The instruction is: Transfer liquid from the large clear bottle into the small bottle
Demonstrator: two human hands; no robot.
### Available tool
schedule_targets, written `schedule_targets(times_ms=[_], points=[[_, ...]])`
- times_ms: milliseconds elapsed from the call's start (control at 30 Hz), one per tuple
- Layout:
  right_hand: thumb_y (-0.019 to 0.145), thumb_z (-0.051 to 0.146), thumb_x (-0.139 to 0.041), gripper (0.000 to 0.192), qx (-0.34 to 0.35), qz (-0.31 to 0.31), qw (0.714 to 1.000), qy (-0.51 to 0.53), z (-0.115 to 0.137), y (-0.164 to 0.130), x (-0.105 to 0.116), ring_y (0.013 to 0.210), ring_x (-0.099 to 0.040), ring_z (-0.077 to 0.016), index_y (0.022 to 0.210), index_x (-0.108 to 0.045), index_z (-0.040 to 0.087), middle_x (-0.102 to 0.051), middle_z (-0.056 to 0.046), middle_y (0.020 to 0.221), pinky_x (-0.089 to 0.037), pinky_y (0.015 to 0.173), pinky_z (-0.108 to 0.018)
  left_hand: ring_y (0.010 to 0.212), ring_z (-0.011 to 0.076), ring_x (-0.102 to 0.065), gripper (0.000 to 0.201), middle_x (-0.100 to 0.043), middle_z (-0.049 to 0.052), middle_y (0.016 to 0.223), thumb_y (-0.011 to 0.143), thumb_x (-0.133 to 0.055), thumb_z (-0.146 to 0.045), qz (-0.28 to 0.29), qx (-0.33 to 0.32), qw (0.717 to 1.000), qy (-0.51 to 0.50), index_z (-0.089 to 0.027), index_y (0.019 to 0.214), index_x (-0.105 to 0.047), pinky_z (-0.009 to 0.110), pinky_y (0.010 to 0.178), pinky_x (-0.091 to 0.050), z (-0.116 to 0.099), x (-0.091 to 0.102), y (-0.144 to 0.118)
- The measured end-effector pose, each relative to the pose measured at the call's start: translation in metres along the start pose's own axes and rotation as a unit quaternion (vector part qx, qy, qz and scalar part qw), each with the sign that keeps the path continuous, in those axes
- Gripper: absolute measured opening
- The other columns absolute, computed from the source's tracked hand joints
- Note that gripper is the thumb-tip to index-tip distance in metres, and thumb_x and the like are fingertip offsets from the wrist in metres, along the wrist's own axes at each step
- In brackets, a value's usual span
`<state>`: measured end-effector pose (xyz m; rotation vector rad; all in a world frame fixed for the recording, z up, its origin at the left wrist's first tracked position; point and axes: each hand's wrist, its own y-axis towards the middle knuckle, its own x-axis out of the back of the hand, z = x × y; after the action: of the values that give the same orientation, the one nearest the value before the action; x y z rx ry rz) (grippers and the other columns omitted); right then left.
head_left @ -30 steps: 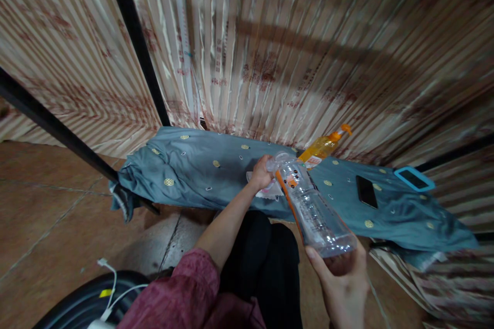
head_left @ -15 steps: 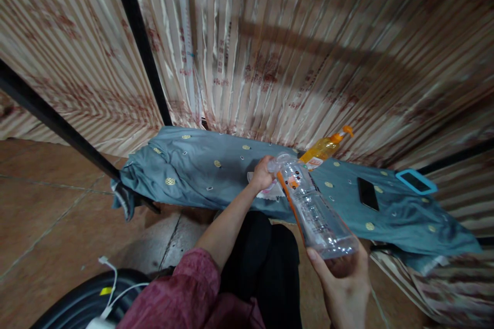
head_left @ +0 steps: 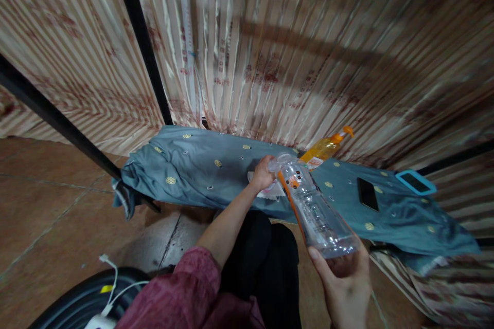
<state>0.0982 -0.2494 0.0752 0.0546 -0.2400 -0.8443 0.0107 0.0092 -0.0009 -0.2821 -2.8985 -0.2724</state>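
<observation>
The right hand point(head_left: 347, 282), at the lower right of the frame, grasps the base of a clear plastic bottle point(head_left: 311, 205) whose long axis runs up and leftward to its neck. The left hand point(head_left: 263, 174), at frame centre, is closed around that neck end above the blue cloth point(head_left: 200, 169). An orange bottle point(head_left: 324, 148) lies just beyond.

A clear plastic bottle point(head_left: 313, 205) with an orange strip of label down its side is lying tilted in the air, its base pointing toward the camera and its neck pointing away over the blue-grey cloth. It is looking empty, or nearly so. Its base is sitting in the right hand point(head_left: 345, 288), and its neck end is meeting the left hand point(head_left: 263, 173).
</observation>
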Motion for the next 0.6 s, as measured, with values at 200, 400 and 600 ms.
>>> schedule_targets(times_ms=[200, 400, 600], points=[[0.057, 0.056, -0.092, 0.125, 0.005, 0.005, 1.000, -0.008, -0.002, -0.001, 0.001, 0.118, -0.065, -0.0358, 0.160, -0.034, 0.018, -0.057, -0.023, 0.143, -0.058, 0.095, -0.052, 0.103, 0.0235, -0.067, 0.038, -0.072, 0.006, 0.109, 0.073, -0.076, -0.012, -0.005, -0.003, 1.000, -0.006, -0.019, 0.109, -0.065, 0.038, 0.100, -0.052, -0.002, 0.001, -0.001], [0.058, 0.052, -0.093, 0.124, 0.034, 0.013, 0.999, -0.024, -0.011, 0.002, 0.006, 0.125, -0.062, -0.0372, 0.162, -0.032, 0.021, -0.048, -0.022, 0.154, -0.059, 0.094, -0.051, 0.105, 0.0250, -0.067, 0.041, -0.072, 0.007, 0.113, 0.072, -0.078, -0.013, -0.004, 0.001, 1.000, 0.003, -0.019, 0.110, -0.065, 0.039, 0.099, -0.052, -0.003, 0.000, -0.001], [0.057, 0.056, -0.092, 0.122, 0.031, 0.005, 0.999, -0.025, -0.004, 0.001, 0.003, 0.119, -0.065, -0.0356, 0.159, -0.037, 0.019, -0.054, -0.023, 0.147, -0.059, 0.093, -0.051, 0.104, 0.0238, -0.066, 0.038, -0.073, 0.007, 0.111, 0.074, -0.076, -0.016, 0.001, 0.001, 1.000, 0.002, -0.019, 0.111, -0.065, 0.037, 0.099, -0.052, -0.004, 0.001, -0.002]])
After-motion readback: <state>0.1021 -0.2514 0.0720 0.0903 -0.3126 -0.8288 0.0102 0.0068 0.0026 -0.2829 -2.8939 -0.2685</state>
